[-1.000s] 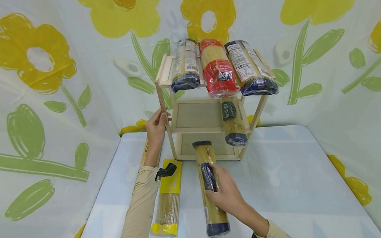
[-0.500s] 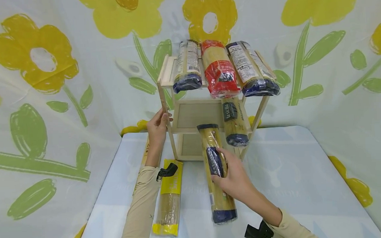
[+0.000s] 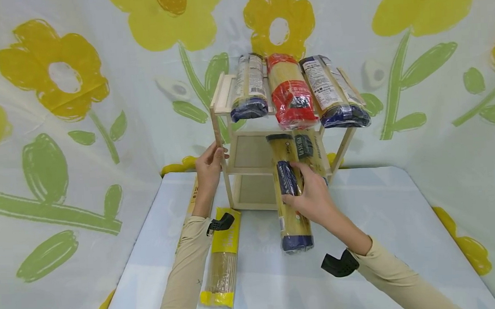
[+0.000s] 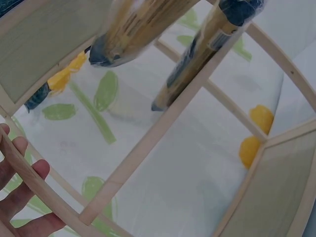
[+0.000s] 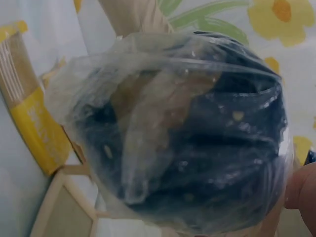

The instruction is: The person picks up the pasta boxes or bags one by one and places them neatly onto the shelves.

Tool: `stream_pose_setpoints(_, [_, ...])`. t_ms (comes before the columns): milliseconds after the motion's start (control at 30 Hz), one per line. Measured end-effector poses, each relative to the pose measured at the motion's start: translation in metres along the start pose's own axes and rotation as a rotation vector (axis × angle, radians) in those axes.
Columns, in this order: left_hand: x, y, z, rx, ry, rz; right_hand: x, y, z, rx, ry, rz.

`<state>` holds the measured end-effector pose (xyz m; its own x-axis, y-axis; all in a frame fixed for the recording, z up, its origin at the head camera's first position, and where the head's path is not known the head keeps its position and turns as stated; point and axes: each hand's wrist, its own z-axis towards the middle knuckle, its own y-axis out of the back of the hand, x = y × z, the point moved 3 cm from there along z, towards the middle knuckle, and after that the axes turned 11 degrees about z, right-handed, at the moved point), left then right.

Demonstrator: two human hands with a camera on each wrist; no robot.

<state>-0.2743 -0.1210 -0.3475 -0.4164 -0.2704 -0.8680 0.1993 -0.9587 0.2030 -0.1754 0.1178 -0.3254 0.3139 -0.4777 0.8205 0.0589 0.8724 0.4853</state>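
Note:
My left hand (image 3: 208, 172) grips the left front post of a wooden three-tier rack (image 3: 249, 152), fingers curled round the wood (image 4: 27, 173). My right hand (image 3: 313, 195) holds a spaghetti pack (image 3: 294, 228) with dark blue ends and a blue label, thumb on one side and fingers on the other. It is raised and tilted in front of the middle shelf, its far end at the shelf opening. Its crinkled blue end (image 5: 207, 138) fills the right wrist view. Just right of it, a "la sicilia" pasta pack (image 3: 309, 147) lies on the middle shelf, partly hidden.
On the top shelf lie a red pasta pack (image 3: 292, 92) and two blue-ended packs, left (image 3: 248, 87) and right (image 3: 334, 93). A yellow noodle pack (image 3: 223, 261) lies on the table (image 3: 380, 241). Another long pack (image 3: 193, 193) is partly behind my left forearm.
My right hand has lifted the spaghetti pack from low in front of the rack, up and slightly right, to the middle shelf. My left hand keeps its grip on the post.

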Motion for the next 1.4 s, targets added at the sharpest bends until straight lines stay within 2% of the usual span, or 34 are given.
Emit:
stream_pose_setpoints(333, [0.001, 0.0, -0.002, 0.01, 0.015, 0.003, -0.002, 0.009, 0.043, 0.037, -0.072, -0.033])
stream_pose_setpoints(500, [0.0, 0.0, -0.001, 0.009, -0.007, 0.018, -0.005, 0.01, 0.066, 0.072, -0.137, -0.05])
stream_pose_setpoints(633, [0.0, 0.0, 0.0, 0.008, -0.011, 0.016, -0.008, 0.01, 0.083, 0.083, -0.157, -0.034])
stream_pose_setpoints(833, [0.002, 0.0, -0.002, 0.009, 0.016, 0.007, -0.014, 0.005, 0.105, 0.047, -0.119, -0.004])
stream_pose_setpoints(1033, [0.001, 0.0, -0.002, 0.01, -0.001, 0.012, -0.025, -0.002, 0.127, -0.006, -0.049, 0.034])
stream_pose_setpoints(1200, [0.001, -0.001, 0.0, 0.013, -0.006, 0.003, -0.042, -0.01, 0.141, -0.046, -0.12, 0.034])
stream_pose_setpoints(1300, [0.001, -0.002, 0.001, 0.016, -0.012, 0.002, -0.052, -0.016, 0.148, -0.011, -0.158, -0.011])
stream_pose_setpoints(1400, [0.001, -0.001, 0.002, 0.017, -0.019, -0.002, -0.057, -0.02, 0.151, 0.072, -0.184, -0.083])
